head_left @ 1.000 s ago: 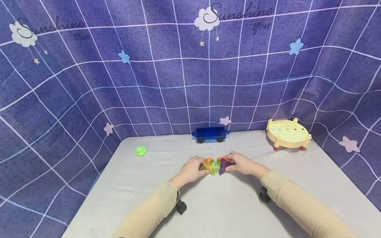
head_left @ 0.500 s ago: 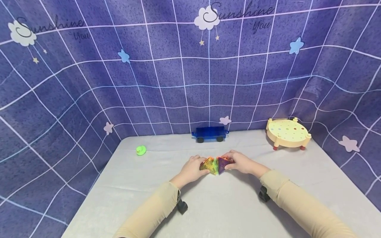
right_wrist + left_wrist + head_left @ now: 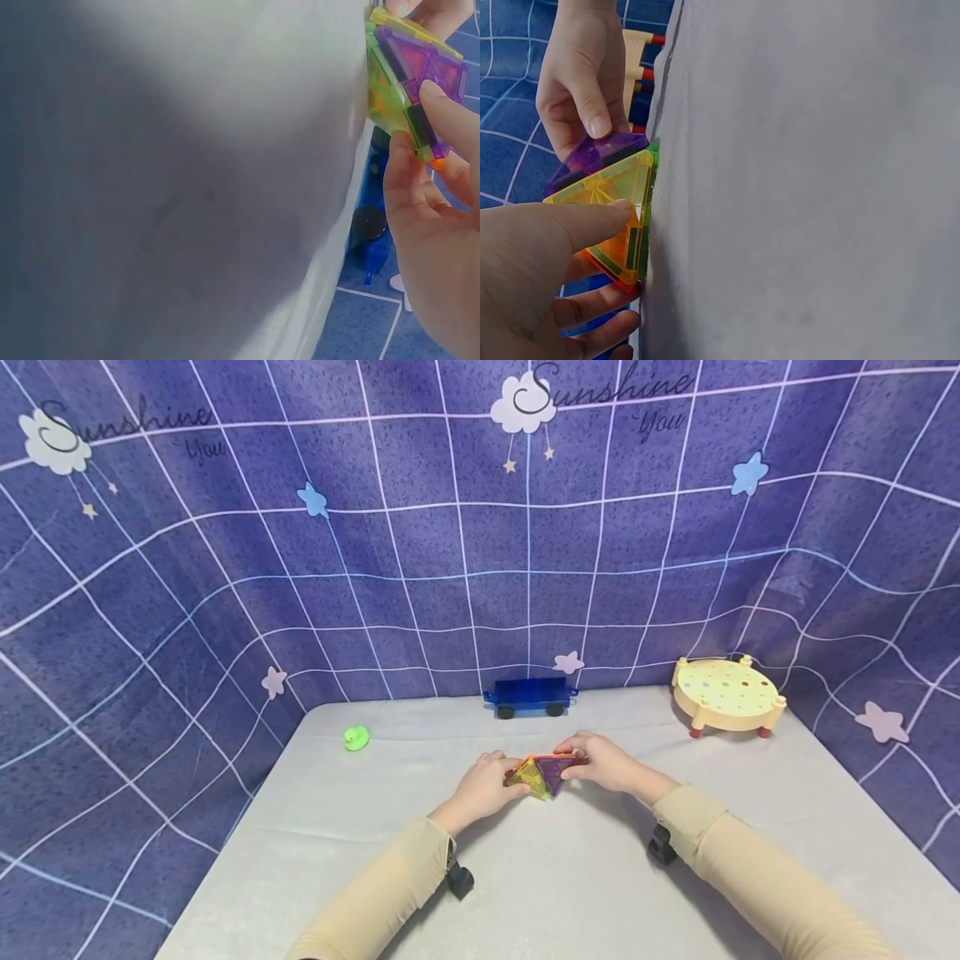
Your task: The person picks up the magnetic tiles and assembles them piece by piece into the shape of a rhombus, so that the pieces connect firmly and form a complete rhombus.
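Observation:
Above the table's middle, my left hand (image 3: 486, 785) grips a small piece of translucent triangular magnetic tiles, its yellow tile (image 3: 626, 180) under the thumb and orange and green ones behind. My right hand (image 3: 603, 766) pinches a second tile piece by its purple tile (image 3: 553, 770), between thumb and fingers. Yellow and purple tiles meet edge to edge in the head view. Green tile (image 3: 386, 97) faces show beneath the purple one in the right wrist view. The fingers hide parts of both pieces.
A blue toy wagon (image 3: 531, 695) with black wheels stands behind the hands at the table's back edge. A green toy duck (image 3: 356, 738) sits at the back left. At the back right is a round cream toy table (image 3: 727, 689). A purple-blue gridded cloth (image 3: 420, 552) hangs behind.
The gap between the two tile pieces has closed. My right hand has tilted its piece, so the purple tile now faces the head camera more fully. The left hand has barely moved.

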{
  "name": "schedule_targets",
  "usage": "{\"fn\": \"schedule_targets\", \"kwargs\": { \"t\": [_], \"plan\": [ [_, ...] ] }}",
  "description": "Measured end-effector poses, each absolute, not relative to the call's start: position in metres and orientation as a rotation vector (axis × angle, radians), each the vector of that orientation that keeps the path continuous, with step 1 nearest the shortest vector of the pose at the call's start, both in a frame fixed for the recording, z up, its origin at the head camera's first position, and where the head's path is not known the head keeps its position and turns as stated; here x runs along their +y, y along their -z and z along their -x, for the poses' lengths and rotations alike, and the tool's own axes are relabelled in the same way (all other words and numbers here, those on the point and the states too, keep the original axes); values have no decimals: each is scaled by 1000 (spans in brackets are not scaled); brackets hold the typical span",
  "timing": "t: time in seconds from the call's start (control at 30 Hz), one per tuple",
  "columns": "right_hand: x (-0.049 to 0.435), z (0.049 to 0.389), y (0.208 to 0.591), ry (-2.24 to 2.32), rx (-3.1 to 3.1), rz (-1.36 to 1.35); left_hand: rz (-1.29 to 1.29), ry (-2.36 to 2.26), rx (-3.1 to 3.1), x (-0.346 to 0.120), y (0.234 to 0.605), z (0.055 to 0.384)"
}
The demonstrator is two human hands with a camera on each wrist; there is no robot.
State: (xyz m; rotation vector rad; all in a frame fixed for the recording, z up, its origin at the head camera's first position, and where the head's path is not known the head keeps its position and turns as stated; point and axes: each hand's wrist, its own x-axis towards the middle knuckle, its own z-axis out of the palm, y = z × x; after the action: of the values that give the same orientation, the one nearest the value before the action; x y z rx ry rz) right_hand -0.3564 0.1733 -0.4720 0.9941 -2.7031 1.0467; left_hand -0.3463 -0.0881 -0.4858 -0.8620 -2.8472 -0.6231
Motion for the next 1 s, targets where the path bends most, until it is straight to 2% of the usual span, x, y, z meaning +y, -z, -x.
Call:
{"fn": "schedule_targets", "kwargs": {
  "t": [0.53, 1.0],
  "plan": [
    [170, 357, 472, -1075, -2745, -932, 842, 650, -2848, -87, 485, 346],
    [171, 356, 470, -1087, -2711, -983, 842, 630, -2854, -87, 485, 345]
  ]
}}
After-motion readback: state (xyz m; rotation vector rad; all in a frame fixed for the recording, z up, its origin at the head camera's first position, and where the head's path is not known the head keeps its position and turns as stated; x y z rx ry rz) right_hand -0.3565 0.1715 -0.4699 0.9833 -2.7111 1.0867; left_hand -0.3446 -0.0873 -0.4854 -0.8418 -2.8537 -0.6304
